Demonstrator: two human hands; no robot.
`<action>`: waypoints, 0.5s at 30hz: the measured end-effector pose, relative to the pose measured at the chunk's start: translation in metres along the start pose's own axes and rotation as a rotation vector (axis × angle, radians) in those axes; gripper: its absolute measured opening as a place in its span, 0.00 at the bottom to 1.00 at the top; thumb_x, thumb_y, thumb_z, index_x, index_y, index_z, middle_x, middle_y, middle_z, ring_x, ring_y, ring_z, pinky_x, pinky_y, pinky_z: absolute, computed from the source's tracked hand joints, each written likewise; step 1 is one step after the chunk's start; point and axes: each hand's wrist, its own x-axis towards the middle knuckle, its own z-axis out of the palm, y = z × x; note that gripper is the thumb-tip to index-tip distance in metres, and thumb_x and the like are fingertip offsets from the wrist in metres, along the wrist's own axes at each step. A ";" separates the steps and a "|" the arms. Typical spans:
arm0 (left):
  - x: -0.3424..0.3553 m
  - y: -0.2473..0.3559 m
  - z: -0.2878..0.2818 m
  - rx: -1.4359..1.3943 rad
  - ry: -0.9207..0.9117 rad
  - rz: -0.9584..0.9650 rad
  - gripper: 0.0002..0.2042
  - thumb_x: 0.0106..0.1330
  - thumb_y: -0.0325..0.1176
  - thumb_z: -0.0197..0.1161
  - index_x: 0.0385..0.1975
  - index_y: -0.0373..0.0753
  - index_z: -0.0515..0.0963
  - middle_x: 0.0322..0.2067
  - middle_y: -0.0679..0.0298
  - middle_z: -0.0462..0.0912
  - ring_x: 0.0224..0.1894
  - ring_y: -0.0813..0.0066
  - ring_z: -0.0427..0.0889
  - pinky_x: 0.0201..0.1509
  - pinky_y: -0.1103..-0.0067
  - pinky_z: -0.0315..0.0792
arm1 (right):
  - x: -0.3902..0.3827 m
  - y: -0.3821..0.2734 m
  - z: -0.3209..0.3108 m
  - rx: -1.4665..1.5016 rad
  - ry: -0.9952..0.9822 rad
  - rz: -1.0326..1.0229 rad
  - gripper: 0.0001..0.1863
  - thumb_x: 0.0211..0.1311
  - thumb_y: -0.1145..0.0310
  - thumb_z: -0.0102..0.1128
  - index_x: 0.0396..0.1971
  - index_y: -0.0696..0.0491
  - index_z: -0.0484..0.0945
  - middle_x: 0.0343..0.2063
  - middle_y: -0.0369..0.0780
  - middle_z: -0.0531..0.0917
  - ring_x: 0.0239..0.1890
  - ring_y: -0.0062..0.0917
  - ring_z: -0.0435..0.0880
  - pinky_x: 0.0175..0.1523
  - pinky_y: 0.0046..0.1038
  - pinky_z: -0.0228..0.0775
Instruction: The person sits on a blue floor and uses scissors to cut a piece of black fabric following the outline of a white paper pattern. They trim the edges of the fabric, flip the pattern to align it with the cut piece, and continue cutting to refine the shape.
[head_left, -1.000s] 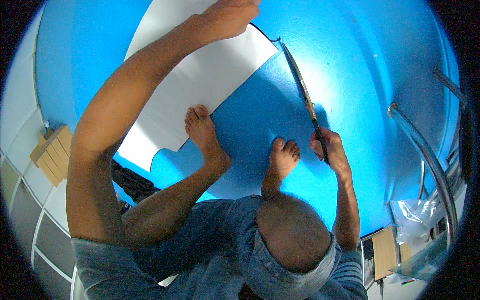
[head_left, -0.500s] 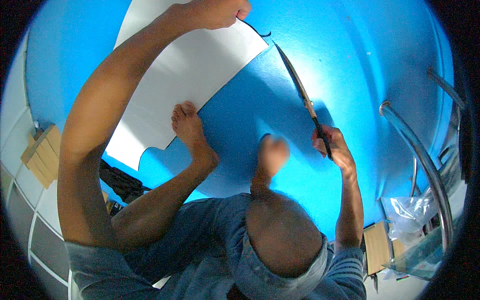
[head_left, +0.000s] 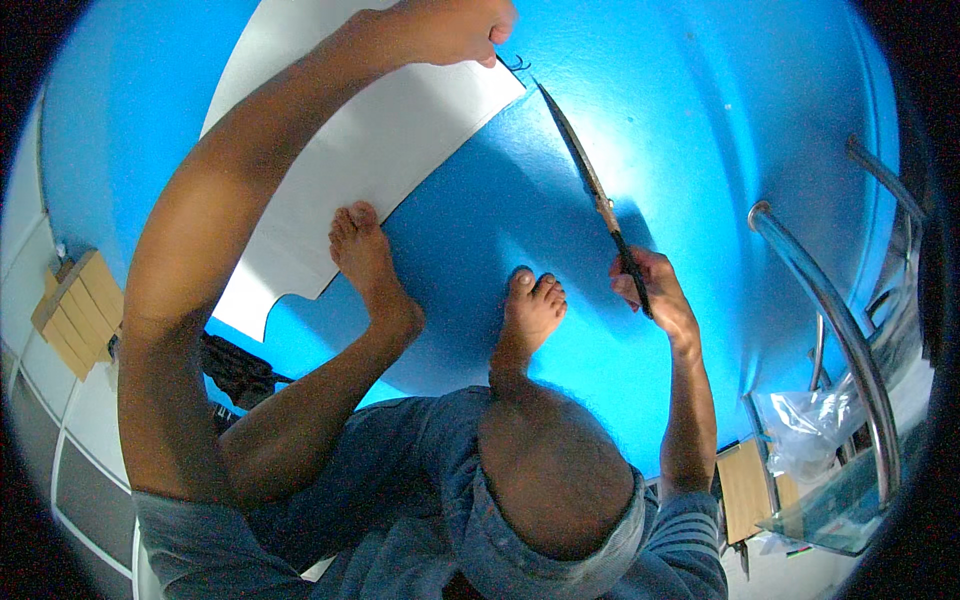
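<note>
A large blue sheet (head_left: 700,120) covers the floor under me, with a white paper pattern (head_left: 390,140) lying on it. My left hand (head_left: 455,28) reaches far forward and pinches the pattern's far corner against the blue sheet. My right hand (head_left: 655,290) grips the dark handles of long scissors (head_left: 585,180), whose blades point up toward that corner along the pattern's edge. My left foot (head_left: 365,255) rests on the pattern's near edge. Beside it, on the blue sheet, is my right foot (head_left: 530,315). I squat in blue denim.
A curved chrome tube frame (head_left: 830,320) stands at the right, with clear plastic bags (head_left: 820,420) below it. Wooden blocks (head_left: 75,310) lie on the tiled floor at the left. A dark bundle (head_left: 235,365) sits by my left knee.
The view has shifted closer. My left hand keeps hold of the pattern corner, and the scissors with my right hand have advanced up along the pattern's edge toward that corner.
</note>
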 end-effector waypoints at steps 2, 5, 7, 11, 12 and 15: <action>0.004 0.003 0.005 0.083 0.024 0.034 0.07 0.49 0.28 0.68 0.29 0.38 0.80 0.30 0.54 0.82 0.38 0.55 0.81 0.44 0.62 0.70 | -0.001 -0.004 0.002 -0.025 0.017 0.001 0.10 0.54 0.67 0.67 0.28 0.58 0.78 0.23 0.37 0.81 0.27 0.21 0.78 0.34 0.27 0.70; 0.009 0.004 0.011 0.112 0.041 0.041 0.07 0.49 0.26 0.66 0.29 0.37 0.80 0.30 0.52 0.83 0.38 0.54 0.81 0.42 0.61 0.70 | 0.000 -0.006 0.004 -0.024 0.020 0.006 0.10 0.53 0.67 0.68 0.28 0.58 0.79 0.23 0.37 0.81 0.27 0.21 0.78 0.34 0.27 0.70; 0.008 0.009 0.011 0.012 0.054 0.073 0.07 0.49 0.24 0.64 0.29 0.37 0.80 0.31 0.51 0.83 0.37 0.53 0.81 0.41 0.60 0.71 | -0.001 -0.003 0.005 -0.003 0.030 -0.016 0.13 0.53 0.63 0.70 0.29 0.57 0.78 0.21 0.34 0.78 0.23 0.18 0.75 0.29 0.25 0.66; 0.017 0.015 0.016 -0.005 -0.007 -0.019 0.06 0.51 0.25 0.62 0.30 0.36 0.80 0.31 0.50 0.83 0.37 0.52 0.81 0.42 0.60 0.71 | 0.003 0.004 0.007 0.054 0.010 -0.100 0.19 0.52 0.55 0.72 0.31 0.55 0.75 0.16 0.30 0.73 0.15 0.13 0.69 0.19 0.19 0.58; 0.020 0.015 0.019 0.001 0.004 0.008 0.06 0.52 0.25 0.61 0.30 0.36 0.80 0.31 0.50 0.83 0.37 0.52 0.81 0.43 0.60 0.72 | 0.002 0.004 0.007 0.069 0.005 -0.100 0.19 0.53 0.56 0.72 0.31 0.55 0.75 0.16 0.30 0.73 0.15 0.13 0.69 0.19 0.19 0.58; 0.024 0.015 0.031 0.000 0.092 0.061 0.06 0.52 0.26 0.61 0.30 0.35 0.80 0.31 0.49 0.83 0.36 0.52 0.81 0.44 0.60 0.72 | 0.002 0.015 0.006 0.010 0.048 -0.057 0.17 0.53 0.58 0.71 0.31 0.55 0.75 0.17 0.30 0.73 0.15 0.13 0.68 0.19 0.19 0.57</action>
